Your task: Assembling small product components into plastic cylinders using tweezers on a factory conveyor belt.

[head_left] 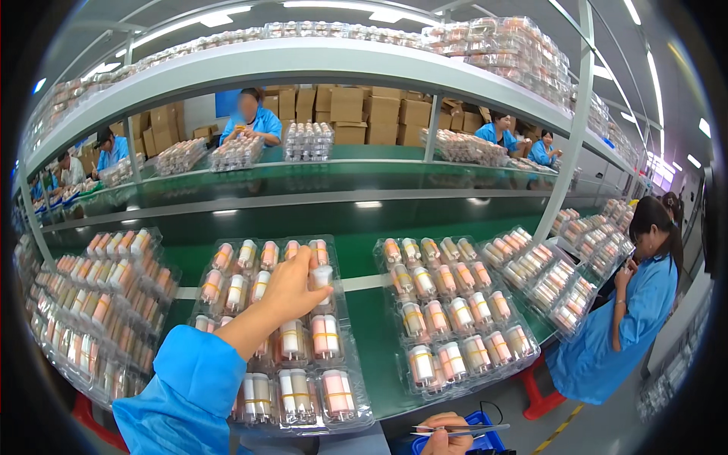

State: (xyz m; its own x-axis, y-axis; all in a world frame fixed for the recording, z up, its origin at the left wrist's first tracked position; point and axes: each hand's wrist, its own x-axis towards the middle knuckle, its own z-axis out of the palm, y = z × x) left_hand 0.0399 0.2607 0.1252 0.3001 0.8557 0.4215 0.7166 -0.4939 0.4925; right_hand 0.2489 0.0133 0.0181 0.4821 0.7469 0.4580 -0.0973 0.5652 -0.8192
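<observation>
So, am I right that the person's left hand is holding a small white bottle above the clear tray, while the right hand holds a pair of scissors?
Not quite: the head view shows the right hand holding tweezers, not scissors. The rest stands: the left hand holds a small white bottle above the clear tray.

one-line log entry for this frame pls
left hand: holds small white bottle over clear tray | right hand: holds tweezers

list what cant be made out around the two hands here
Head view only:
- Left hand and sleeve cover part of the middle tray; the bottles beneath are hidden.
- Right hand is cut off by the lower edge; its grip on the tweezers is unclear.
- Small white cap: fingers hide its base.
</observation>
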